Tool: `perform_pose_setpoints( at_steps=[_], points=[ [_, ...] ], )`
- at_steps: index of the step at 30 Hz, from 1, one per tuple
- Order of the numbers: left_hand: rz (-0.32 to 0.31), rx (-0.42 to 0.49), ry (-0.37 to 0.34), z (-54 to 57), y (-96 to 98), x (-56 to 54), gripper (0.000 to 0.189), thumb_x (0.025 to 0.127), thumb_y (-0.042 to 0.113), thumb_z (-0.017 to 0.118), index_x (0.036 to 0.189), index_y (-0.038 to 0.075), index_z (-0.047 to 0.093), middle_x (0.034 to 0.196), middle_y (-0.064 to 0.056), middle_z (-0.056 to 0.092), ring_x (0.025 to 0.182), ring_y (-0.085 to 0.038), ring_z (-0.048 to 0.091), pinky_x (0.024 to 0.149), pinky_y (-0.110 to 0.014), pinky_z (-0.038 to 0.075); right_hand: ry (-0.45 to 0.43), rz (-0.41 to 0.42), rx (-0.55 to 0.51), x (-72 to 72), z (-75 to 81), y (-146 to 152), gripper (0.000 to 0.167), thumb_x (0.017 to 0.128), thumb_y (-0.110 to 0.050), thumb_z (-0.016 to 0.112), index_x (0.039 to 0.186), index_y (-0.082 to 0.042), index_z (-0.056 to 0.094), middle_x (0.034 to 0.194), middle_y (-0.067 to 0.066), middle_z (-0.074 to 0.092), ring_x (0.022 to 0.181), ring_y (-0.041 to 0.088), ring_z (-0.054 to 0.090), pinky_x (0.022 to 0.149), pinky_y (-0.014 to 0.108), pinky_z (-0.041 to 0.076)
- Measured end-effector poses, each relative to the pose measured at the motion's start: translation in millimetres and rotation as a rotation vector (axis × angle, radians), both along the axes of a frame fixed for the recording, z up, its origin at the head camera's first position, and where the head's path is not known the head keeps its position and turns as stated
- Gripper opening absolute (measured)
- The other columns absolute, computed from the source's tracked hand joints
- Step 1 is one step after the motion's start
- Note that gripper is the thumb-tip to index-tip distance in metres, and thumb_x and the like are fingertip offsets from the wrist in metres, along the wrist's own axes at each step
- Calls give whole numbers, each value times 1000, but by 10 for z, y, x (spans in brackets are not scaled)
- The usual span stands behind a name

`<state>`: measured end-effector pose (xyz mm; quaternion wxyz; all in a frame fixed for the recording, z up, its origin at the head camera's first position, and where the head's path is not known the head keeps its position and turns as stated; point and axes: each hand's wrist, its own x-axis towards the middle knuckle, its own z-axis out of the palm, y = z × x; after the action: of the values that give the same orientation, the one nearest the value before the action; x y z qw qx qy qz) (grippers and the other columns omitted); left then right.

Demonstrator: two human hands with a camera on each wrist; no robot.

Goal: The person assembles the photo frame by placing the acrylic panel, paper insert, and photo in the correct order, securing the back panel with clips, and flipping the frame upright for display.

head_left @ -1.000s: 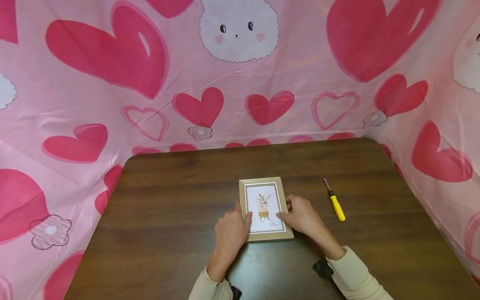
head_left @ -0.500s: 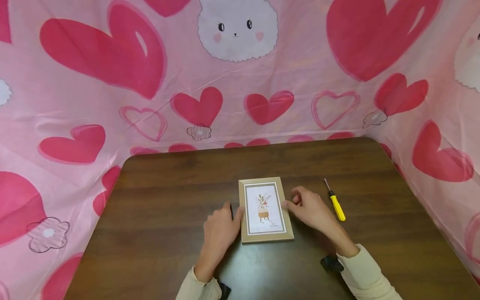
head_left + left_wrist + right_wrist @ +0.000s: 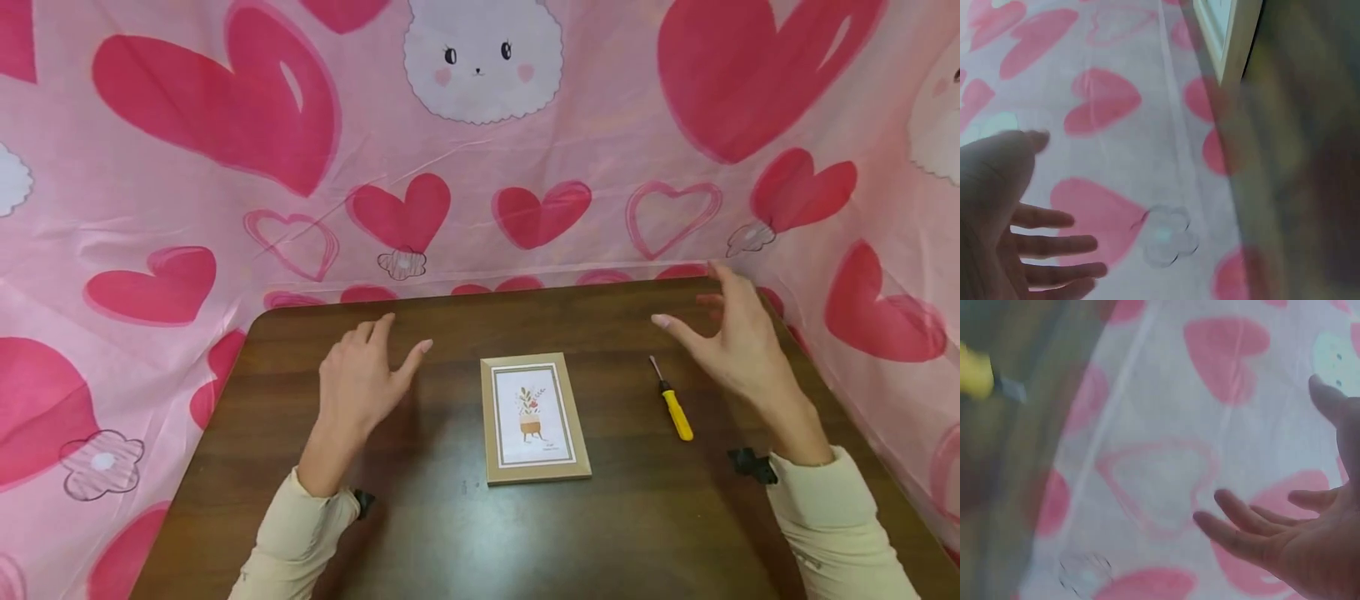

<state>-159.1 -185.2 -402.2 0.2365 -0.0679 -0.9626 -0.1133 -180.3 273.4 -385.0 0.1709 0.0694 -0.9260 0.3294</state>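
Observation:
A picture frame [image 3: 497,425] with a gold border lies flat on the dark wooden table, its print of a potted plant facing up. To its left my left hand [image 3: 358,379] is raised with spread fingers and holds nothing. My right hand [image 3: 738,342] is up on the other side, fingers loosely extended, also holding nothing. Between the frame and that hand lies a screwdriver [image 3: 677,414] with a yellow handle, its tip pointing away. In the left wrist view the frame's corner [image 3: 1233,50] shows at the top; in the right wrist view the blurred yellow screwdriver [image 3: 975,374] is at the left.
The brown table [image 3: 420,533] reaches back to a pink cloth [image 3: 465,158] printed with red hearts, which hangs behind it and at both sides. A dark strap piece [image 3: 752,465] sits at the right wrist, by the cream sleeve [image 3: 821,500].
Both hands have let go of the picture frame, lifted and moved apart, the left one to the left and the right one to the right past the screwdriver. The frame stays in place.

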Motion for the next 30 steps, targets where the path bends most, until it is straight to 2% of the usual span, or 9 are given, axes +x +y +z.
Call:
perform_pose_setpoints(
  at_steps=[3, 5, 9, 12, 15, 19, 23, 26, 30],
  points=[
    [8, -52, 54, 129, -158, -123, 83, 89, 71, 64, 139, 4, 62, 129, -23, 70, 113, -47, 67, 89, -62, 55, 77, -13, 32, -118, 140, 173, 113, 80, -32, 91, 167, -12, 22, 161, 30, 35, 136, 53, 46, 108, 76, 37],
    [34, -71, 8, 193, -258, -218, 92, 87, 77, 61, 146, 6, 55, 138, -25, 62, 122, -50, 60, 94, -67, 50, 140, -2, 44, -205, 187, 274, 111, 78, -30, 91, 166, -11, 27, 162, 29, 34, 141, 52, 40, 112, 76, 33],
    [107, -91, -115, 236, -456, -429, 106, 85, 86, 53, 157, 9, 39, 153, -30, 44, 134, -56, 45, 100, -75, 42, 284, 23, 70, -386, 198, 441, 91, 80, -24, 87, 157, -4, 42, 149, 31, 52, 133, 51, 50, 112, 71, 39],
    [119, -78, -120, 165, -585, -561, 110, 85, 86, 54, 162, 10, 33, 158, -32, 37, 141, -58, 38, 108, -75, 36, 332, 29, 109, -536, 152, 524, 81, 83, -23, 84, 151, 0, 48, 137, 34, 61, 122, 54, 59, 108, 70, 44],
    [117, -68, -109, 23, -663, -625, 113, 84, 86, 53, 166, 13, 26, 164, -30, 32, 148, -58, 31, 115, -77, 27, 228, 14, 192, -678, 68, 564, 88, 88, -39, 80, 157, -1, 42, 149, 34, 54, 135, 56, 51, 114, 73, 36],
    [145, -90, -137, -201, -670, -637, 116, 84, 91, 47, 167, 13, 24, 166, -30, 32, 149, -61, 29, 115, -84, 17, -2, -3, 302, -813, -99, 579, 109, 88, -63, 72, 167, -6, 22, 173, 29, 17, 158, 55, 20, 118, 83, 10],
    [138, -94, -133, -381, -591, -666, 112, 86, 87, 50, 162, 6, 34, 155, -32, 45, 142, -56, 41, 116, -76, 27, -157, 18, 309, -867, -261, 554, 121, 87, -69, 70, 170, -10, 5, 176, 22, -11, 160, 56, -2, 115, 85, 3],
    [104, -85, -154, -461, -498, -705, 108, 89, 82, 52, 161, 3, 35, 157, -30, 45, 146, -52, 41, 122, -67, 28, -165, 36, 260, -903, -349, 498, 121, 88, -65, 73, 170, -8, 5, 176, 25, -3, 158, 59, 9, 117, 81, 17],
    [91, -97, -254, -529, -364, -718, 115, 88, 87, 46, 168, 9, 21, 173, -25, 22, 160, -54, 14, 129, -67, 10, -174, 56, 257, -957, -443, 391, 121, 88, -66, 73, 170, -11, 2, 176, 26, 6, 155, 60, 19, 114, 84, 17]
  ],
)
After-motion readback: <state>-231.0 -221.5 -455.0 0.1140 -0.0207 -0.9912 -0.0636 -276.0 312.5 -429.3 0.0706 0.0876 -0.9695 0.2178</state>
